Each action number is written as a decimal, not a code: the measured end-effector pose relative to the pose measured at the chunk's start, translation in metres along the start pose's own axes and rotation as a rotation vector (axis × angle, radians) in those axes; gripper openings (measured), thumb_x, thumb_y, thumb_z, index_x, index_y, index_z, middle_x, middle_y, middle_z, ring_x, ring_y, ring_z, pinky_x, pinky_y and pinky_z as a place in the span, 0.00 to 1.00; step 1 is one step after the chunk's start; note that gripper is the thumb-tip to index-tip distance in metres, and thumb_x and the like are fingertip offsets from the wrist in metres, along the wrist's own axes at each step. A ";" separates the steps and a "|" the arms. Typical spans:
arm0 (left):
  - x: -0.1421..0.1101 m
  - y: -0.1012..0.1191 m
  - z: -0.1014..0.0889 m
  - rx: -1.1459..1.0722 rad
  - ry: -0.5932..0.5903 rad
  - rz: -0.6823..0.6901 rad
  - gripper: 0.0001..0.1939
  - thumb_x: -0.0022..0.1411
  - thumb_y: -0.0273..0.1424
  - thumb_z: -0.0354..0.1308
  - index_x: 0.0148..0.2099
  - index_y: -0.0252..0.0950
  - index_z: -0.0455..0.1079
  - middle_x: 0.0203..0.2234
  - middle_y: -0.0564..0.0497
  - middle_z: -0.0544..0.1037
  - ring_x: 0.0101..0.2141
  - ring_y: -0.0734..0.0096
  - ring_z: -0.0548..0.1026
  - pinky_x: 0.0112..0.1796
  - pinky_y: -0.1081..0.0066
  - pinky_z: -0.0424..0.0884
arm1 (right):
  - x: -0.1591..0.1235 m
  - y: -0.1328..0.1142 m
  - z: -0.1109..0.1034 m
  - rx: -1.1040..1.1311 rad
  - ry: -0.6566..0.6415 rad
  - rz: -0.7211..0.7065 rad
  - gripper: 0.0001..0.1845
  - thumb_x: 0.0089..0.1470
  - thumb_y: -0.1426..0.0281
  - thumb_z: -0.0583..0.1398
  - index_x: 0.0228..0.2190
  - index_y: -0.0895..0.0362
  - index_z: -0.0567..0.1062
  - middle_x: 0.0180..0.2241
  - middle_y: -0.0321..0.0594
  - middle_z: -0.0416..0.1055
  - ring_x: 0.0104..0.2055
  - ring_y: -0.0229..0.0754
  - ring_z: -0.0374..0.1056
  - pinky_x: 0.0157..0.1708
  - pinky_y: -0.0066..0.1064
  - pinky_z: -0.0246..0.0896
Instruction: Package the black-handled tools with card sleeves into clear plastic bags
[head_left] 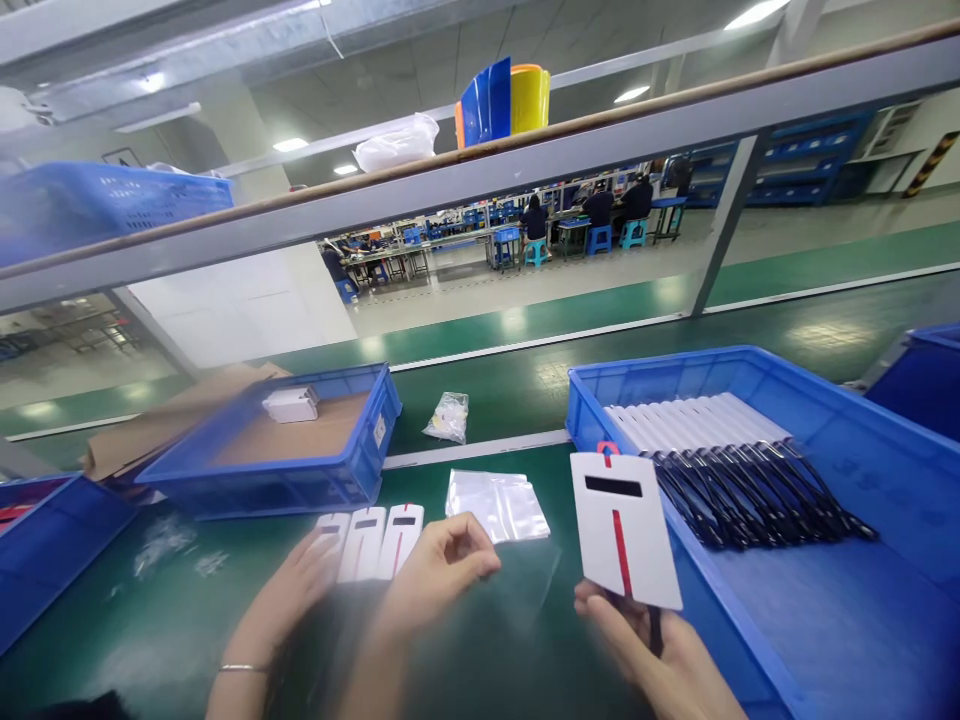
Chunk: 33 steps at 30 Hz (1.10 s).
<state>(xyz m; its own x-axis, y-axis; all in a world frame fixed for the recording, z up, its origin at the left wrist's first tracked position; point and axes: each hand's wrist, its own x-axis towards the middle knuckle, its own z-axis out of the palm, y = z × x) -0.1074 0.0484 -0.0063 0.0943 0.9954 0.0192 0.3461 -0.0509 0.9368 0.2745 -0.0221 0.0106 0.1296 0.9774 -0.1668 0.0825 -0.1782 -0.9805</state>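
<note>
Past the rail, the bright workroom [465,300] stretched across 12 o'clock, and the green bench [517,385] ran beneath it. The larger blue crate [712,600] sat at 4 o'clock, with white units and black cables [750,500] lined up inside; the smaller blue crate [262,490] lay towards 9.

Your hands were apart. Your right hand [679,665] gripped the white case [626,530] by its lower end at 4 o'clock, just beside the larger crate; your left hand [439,570] was curled at 6 — whether it pinched any film, you couldn't tell. A co-worker's hand [304,580] reached towards three flat cases [364,545] at 7, near clear bags [499,505].

With that low grip, the case could have tipped or slipped onto the crate's rim, and your left hand might have bumped the neighbouring one. Its slotted face looked towards you, its long axis nearly upright — red loop [608,448] just short of 12, lower end between 5 and 6.
</note>
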 end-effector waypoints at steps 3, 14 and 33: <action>-0.026 -0.052 -0.074 -0.261 0.209 -0.107 0.27 0.50 0.59 0.63 0.48 0.52 0.74 0.47 0.48 0.81 0.46 0.57 0.81 0.43 0.51 0.78 | 0.004 -0.014 0.006 0.097 -0.056 -0.077 0.31 0.48 0.43 0.67 0.41 0.55 0.80 0.41 0.46 0.79 0.44 0.54 0.74 0.44 0.36 0.72; -0.024 -0.079 -0.119 0.476 0.226 0.240 0.12 0.53 0.51 0.64 0.29 0.50 0.76 0.40 0.49 0.83 0.59 0.49 0.72 0.68 0.43 0.43 | -0.021 -0.052 0.015 -0.002 -0.329 -0.039 0.23 0.51 0.50 0.66 0.40 0.55 0.80 0.40 0.42 0.78 0.45 0.53 0.71 0.44 0.35 0.66; -0.034 0.106 0.103 0.016 -0.368 0.050 0.07 0.60 0.43 0.63 0.32 0.48 0.77 0.26 0.53 0.80 0.30 0.60 0.78 0.31 0.65 0.75 | -0.018 -0.045 0.010 0.058 -0.418 -0.046 0.19 0.59 0.50 0.62 0.39 0.54 0.74 0.38 0.38 0.70 0.43 0.47 0.65 0.46 0.35 0.63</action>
<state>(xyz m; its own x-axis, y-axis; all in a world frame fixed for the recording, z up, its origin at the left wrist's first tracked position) 0.0220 0.0009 0.0570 0.4401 0.8956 -0.0652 0.3470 -0.1026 0.9322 0.2586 -0.0306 0.0564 -0.2856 0.9483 -0.1388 0.0211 -0.1386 -0.9901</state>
